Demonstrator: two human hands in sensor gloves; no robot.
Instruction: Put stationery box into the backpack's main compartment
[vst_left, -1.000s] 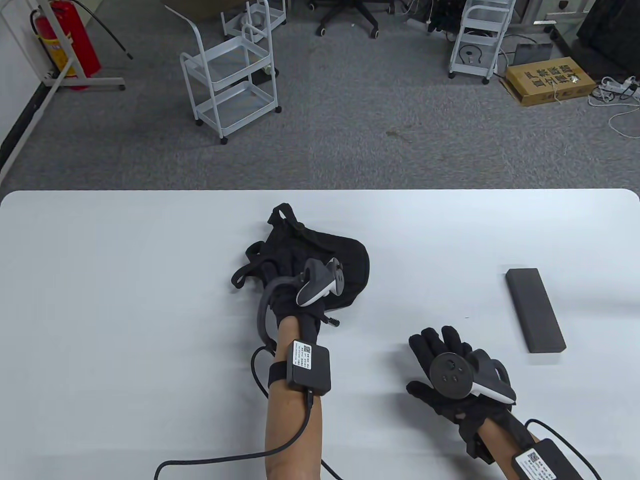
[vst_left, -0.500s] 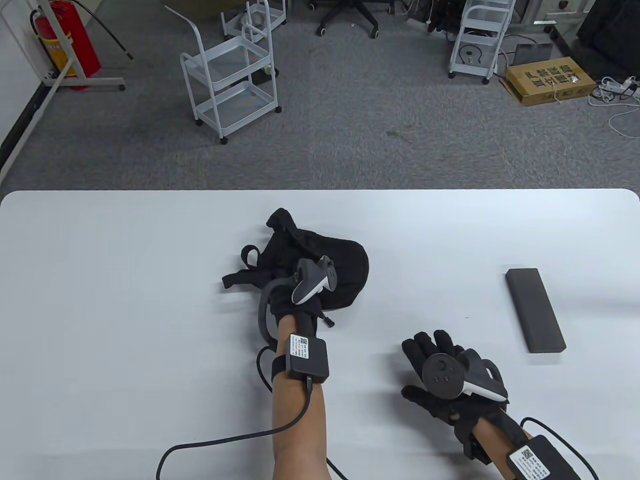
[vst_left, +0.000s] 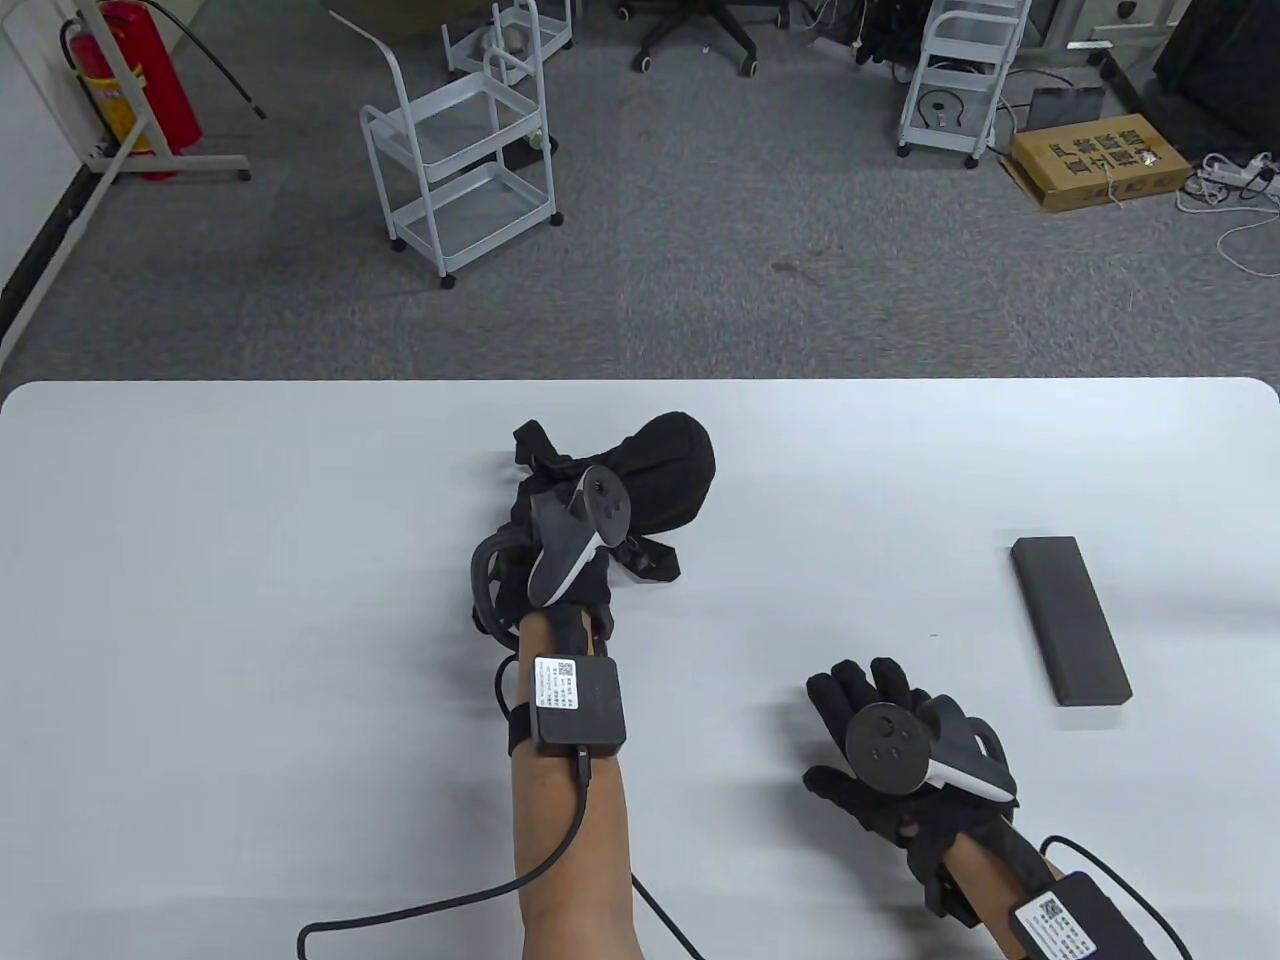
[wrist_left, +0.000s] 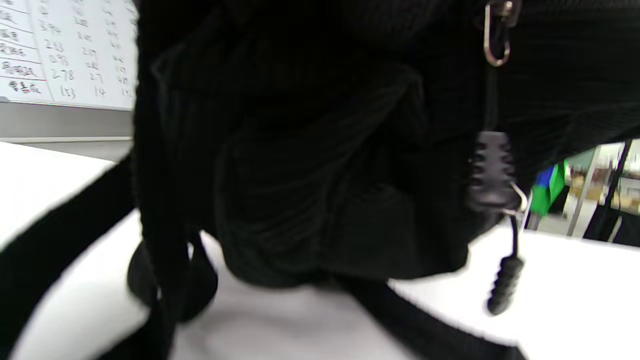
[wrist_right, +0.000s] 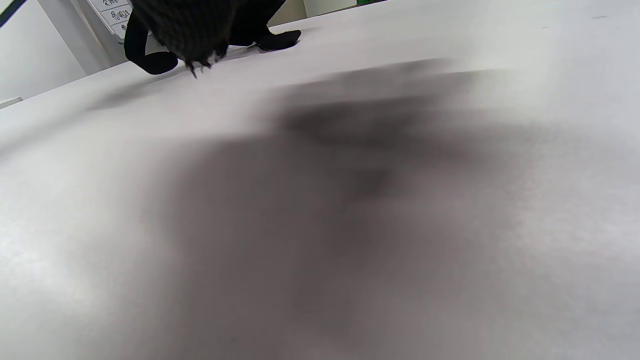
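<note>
1. The left hand (vst_left: 560, 560) grips the black backpack (vst_left: 660, 470), which is bunched up on the white surface (vst_left: 250, 560); its fingers are buried in the fabric.
2. Up close, the left wrist view shows a zipper pull (wrist_left: 492, 175) hanging from the backpack.
3. The right hand (vst_left: 900, 750) hovers low with fingers spread, holding nothing.
4. The stationery box (vst_left: 1070, 620) lies flat on the surface at the far right, well apart from the backpack.
</note>
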